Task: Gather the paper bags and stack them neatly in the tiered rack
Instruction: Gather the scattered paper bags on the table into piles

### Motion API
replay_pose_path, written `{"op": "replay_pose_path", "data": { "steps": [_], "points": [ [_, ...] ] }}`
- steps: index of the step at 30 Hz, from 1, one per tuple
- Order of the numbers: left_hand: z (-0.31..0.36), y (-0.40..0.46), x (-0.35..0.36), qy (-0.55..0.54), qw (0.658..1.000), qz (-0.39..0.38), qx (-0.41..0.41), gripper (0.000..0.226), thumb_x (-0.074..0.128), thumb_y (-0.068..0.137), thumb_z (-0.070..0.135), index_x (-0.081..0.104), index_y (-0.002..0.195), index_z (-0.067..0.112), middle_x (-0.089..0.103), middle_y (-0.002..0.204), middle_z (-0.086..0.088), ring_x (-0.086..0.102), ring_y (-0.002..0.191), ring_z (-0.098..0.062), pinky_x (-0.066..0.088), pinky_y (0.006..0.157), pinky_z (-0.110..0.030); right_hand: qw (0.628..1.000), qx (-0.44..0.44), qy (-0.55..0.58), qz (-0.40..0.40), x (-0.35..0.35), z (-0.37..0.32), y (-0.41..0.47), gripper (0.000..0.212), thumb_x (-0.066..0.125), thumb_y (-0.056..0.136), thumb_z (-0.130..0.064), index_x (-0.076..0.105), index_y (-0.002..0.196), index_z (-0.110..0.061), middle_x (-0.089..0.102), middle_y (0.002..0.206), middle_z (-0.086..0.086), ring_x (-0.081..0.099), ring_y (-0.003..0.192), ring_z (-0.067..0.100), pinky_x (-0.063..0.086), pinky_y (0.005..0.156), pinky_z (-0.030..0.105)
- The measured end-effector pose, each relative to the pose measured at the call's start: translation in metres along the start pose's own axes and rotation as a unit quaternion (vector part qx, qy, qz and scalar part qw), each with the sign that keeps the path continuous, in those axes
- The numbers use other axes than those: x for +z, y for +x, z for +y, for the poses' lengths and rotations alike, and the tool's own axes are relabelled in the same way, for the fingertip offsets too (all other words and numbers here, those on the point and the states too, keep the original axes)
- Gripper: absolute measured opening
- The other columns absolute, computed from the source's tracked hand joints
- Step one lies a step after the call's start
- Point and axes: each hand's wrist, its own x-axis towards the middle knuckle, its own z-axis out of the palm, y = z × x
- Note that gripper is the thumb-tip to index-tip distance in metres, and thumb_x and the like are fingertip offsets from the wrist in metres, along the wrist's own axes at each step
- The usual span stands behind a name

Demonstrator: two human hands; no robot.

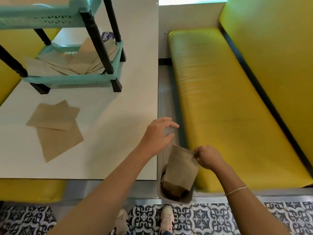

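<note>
Two bare hands work at the table's right edge in the head view. Right hand (207, 157) pinches the top corner of a brown paper bag (181, 168), grip closed on it, bag hanging upright over a small grey bin (186, 200) on the floor between the white table (118, 116) and the yellow bench seat (228, 107). More brown paper shows inside the bin. Left hand (158, 134) hovers above the table corner, fingers spread, grip open, touching nothing I can make out. Loose bags on the table (55, 129) lie in a rough overlapping pile, left of the hands, near the rack. Teal tiered rack (76, 79) with black posts stands at the far part of the table; its lower tier holds a fanned, untidy stack of bags (71, 63). Upper tier contents cut off. Patterned floor tiles (203, 217) and two shoes (144, 221) at bottom.
</note>
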Motion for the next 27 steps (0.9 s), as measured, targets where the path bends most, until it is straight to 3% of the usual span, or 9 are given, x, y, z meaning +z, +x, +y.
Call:
{"op": "replay_pose_path", "data": {
  "steps": [2, 5, 8, 12, 15, 18, 21, 24, 27],
  "points": [
    [-0.005, -0.002, -0.008, -0.014, 0.999, 0.036, 0.003, 0.024, 0.061, 0.088, 0.008, 0.066, 0.109, 0.017, 0.056, 0.127, 0.001, 0.049, 0.120, -0.012, 0.033, 0.100, -0.017, 0.999, 0.020, 0.006, -0.034, 0.032, 0.006, 0.008, 0.031, 0.047, 0.089, -0.010, 0.065, 0.113, -0.019, 0.066, 0.113, 0.005, 0.060, 0.102, 0.023, 0.049, 0.079, 0.030],
    [-0.017, -0.008, -0.018, -0.032, 0.996, 0.085, -0.002, 0.021, 0.062, 0.087, 0.005, 0.068, 0.104, 0.015, 0.062, 0.117, 0.001, 0.057, 0.106, -0.011, 0.044, 0.090, -0.012, 0.998, 0.048, -0.007, -0.037, 0.072, 0.007, 0.015, 0.036, 0.044, 0.090, -0.007, 0.061, 0.119, -0.019, 0.064, 0.115, 0.007, 0.060, 0.104, 0.023, 0.047, 0.077, 0.028],
    [-0.029, -0.015, -0.027, -0.042, 0.992, 0.114, -0.019, 0.019, 0.063, 0.086, 0.005, 0.069, 0.100, 0.015, 0.063, 0.108, 0.005, 0.056, 0.091, -0.004, 0.045, 0.079, -0.006, 0.997, 0.062, -0.004, -0.041, 0.100, 0.003, 0.022, 0.041, 0.041, 0.090, -0.004, 0.057, 0.124, -0.020, 0.063, 0.116, 0.006, 0.061, 0.104, 0.023, 0.047, 0.075, 0.027],
    [-0.044, -0.027, -0.038, -0.053, 0.987, 0.147, -0.045, 0.018, 0.063, 0.086, 0.004, 0.070, 0.096, 0.017, 0.059, 0.098, 0.014, 0.055, 0.084, 0.002, 0.046, 0.077, -0.008, 0.996, 0.066, -0.011, -0.057, 0.120, -0.002, 0.031, 0.038, 0.042, 0.091, -0.009, 0.056, 0.124, -0.020, 0.063, 0.117, 0.006, 0.061, 0.104, 0.022, 0.049, 0.081, 0.028],
    [-0.053, -0.031, -0.044, -0.043, 0.984, 0.163, -0.064, 0.019, 0.063, 0.086, 0.005, 0.069, 0.097, 0.018, 0.058, 0.098, 0.016, 0.055, 0.085, 0.004, 0.044, 0.078, -0.006, 0.994, 0.078, 0.007, -0.074, 0.128, -0.006, 0.031, 0.036, 0.043, 0.092, -0.013, 0.053, 0.125, -0.022, 0.063, 0.117, 0.004, 0.061, 0.104, 0.021, 0.051, 0.084, 0.029],
    [-0.065, -0.030, -0.054, -0.028, 0.977, 0.184, -0.100, 0.018, 0.063, 0.086, 0.008, 0.068, 0.098, 0.019, 0.060, 0.102, 0.012, 0.056, 0.096, -0.009, 0.046, 0.086, -0.019, 0.995, 0.079, 0.029, -0.058, 0.121, -0.010, 0.038, 0.034, 0.046, 0.091, -0.016, 0.056, 0.122, -0.023, 0.064, 0.114, 0.003, 0.063, 0.099, 0.019, 0.053, 0.081, 0.028],
    [-0.085, -0.028, -0.071, 0.016, 0.967, 0.196, -0.165, 0.019, 0.061, 0.087, 0.012, 0.066, 0.105, 0.016, 0.061, 0.113, 0.004, 0.049, 0.111, -0.015, 0.034, 0.090, -0.016, 0.998, 0.056, 0.028, -0.030, 0.091, -0.020, 0.048, 0.034, 0.047, 0.090, -0.015, 0.059, 0.121, -0.021, 0.066, 0.113, 0.004, 0.062, 0.099, 0.021, 0.053, 0.081, 0.030],
    [-0.119, -0.030, -0.092, 0.075, 0.941, 0.226, -0.242, 0.026, 0.062, 0.086, 0.016, 0.062, 0.112, 0.012, 0.059, 0.120, -0.004, 0.042, 0.119, -0.023, 0.026, 0.095, -0.020, 0.998, 0.036, 0.054, 0.023, 0.050, -0.036, 0.054, 0.033, 0.047, 0.091, -0.012, 0.060, 0.121, -0.017, 0.066, 0.114, 0.005, 0.063, 0.100, 0.023, 0.053, 0.083, 0.032],
    [-0.149, -0.038, -0.115, 0.119, 0.902, 0.229, -0.347, 0.048, 0.065, 0.083, 0.032, 0.052, 0.124, 0.012, 0.050, 0.129, -0.010, 0.036, 0.125, -0.027, 0.024, 0.104, -0.031, 0.992, 0.026, 0.096, 0.080, 0.013, -0.054, 0.055, 0.030, 0.048, 0.094, -0.015, 0.061, 0.121, -0.018, 0.066, 0.116, 0.004, 0.063, 0.100, 0.022, 0.052, 0.083, 0.031]
  ]
}}
